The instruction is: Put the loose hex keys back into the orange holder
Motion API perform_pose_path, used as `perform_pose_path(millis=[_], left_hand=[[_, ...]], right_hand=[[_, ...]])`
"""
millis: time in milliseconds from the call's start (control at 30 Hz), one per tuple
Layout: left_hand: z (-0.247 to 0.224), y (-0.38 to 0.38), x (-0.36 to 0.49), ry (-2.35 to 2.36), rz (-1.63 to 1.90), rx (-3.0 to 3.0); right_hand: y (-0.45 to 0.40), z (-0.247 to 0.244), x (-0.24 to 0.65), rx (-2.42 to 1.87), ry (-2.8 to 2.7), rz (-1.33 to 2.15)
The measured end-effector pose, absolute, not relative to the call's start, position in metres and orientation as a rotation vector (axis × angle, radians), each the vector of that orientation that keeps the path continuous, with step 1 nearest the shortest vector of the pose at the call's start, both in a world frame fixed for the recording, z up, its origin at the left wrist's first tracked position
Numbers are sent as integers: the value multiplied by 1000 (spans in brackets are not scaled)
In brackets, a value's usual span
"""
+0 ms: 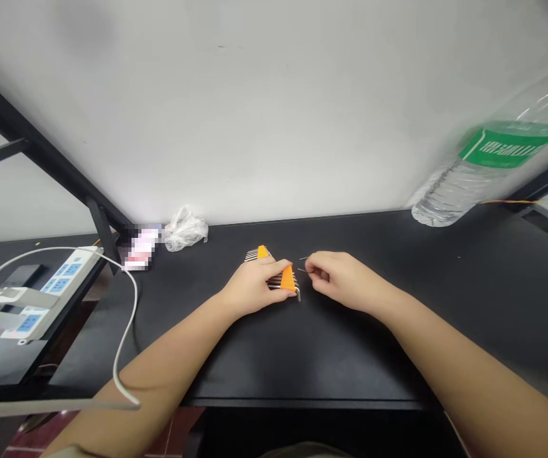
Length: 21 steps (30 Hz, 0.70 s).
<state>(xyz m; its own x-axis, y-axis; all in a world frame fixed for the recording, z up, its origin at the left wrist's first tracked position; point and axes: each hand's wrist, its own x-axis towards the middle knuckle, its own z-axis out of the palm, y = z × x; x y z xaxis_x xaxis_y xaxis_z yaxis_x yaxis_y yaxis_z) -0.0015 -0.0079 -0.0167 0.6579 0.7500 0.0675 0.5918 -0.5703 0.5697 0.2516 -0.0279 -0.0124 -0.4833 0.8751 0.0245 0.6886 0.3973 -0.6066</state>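
Note:
My left hand (257, 284) is closed around an orange holder (288, 278) with several metal hex keys in it, low over the black table. The short bent end of one key sticks out at the holder's near right end. Just to the right, my right hand (334, 275) pinches a thin hex key (303, 270). Two slim metal ends show left of its fingertips, pointing at the holder but apart from it. Whether they belong to one key or two, I cannot tell. My fingers hide parts of the holder and of the pinched metal.
A crumpled clear plastic bag (185, 229) lies by the wall, beside a blurred-out item. At the back right stands a large clear bottle (488, 149) with a green label. A white power strip (57, 286) and a looping white cable (131, 318) are on the left.

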Motion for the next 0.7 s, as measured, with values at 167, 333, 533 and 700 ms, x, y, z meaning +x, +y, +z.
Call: perform_pose_path(millis=[167, 333, 533, 700], left_hand=[[-16, -8, 0, 1041, 422, 2367], [-15, -8, 0, 1045, 406, 2364], [-13, -8, 0, 1030, 399, 2362], [-8, -11, 2, 1007, 376, 2351]], right_hand=[[-29, -16, 250, -1217, -2280, 730], [-30, -19, 250, -1184, -2306, 637], [-36, -19, 247, -1200, -2334, 492], [-39, -16, 235, -1097, -2270, 662]])
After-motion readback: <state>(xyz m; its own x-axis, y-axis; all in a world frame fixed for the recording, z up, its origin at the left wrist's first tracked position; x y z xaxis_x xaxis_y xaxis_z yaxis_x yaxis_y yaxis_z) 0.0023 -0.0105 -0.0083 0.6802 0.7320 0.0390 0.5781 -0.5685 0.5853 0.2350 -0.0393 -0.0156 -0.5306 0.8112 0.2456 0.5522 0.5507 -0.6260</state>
